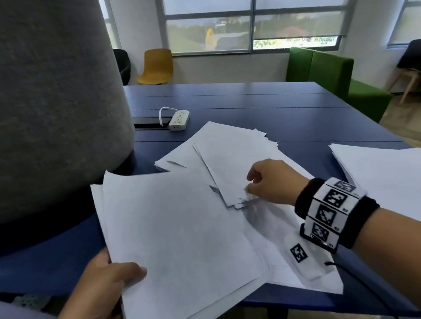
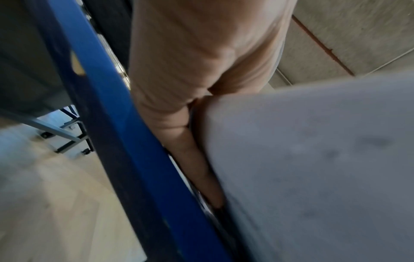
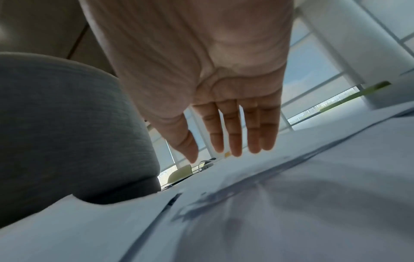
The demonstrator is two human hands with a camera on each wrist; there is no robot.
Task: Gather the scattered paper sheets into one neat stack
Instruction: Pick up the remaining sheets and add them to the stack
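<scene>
Far left there's a big grey felt-looking column point(image 1: 34, 100) sitting at the edge of the blue worktop point(image 1: 263, 101). Right in front of it, the left hand point(image 1: 94, 301) pinches a held bundle of sheets point(image 1: 182, 241) at its near-left corner, thumb on top, fingers tucked underneath per the left wrist view. The bundle is fanned out and tilted, with its near edge hanging past the worktop edge.

Moving right, the loose pile point(image 1: 230, 154) lies messy in the middle of the worktop, corners pointing every way. The right hand point(image 1: 272, 182) hovers over its near corner; in the right wrist view the fingers point(image 3: 235, 133) look straight and relaxed, not gripping anything yet. Further right, another batch of sheets point(image 1: 404, 189) sits well apart at the worktop's right side.

Handling-wise, I'd guess this stuff is light, floppy and slippery sheet-on-sheet, so grabbing one corner just fans it. Better to slide a flat palm under a long edge, or squeeze both short edges, then tap the edges square.
</scene>
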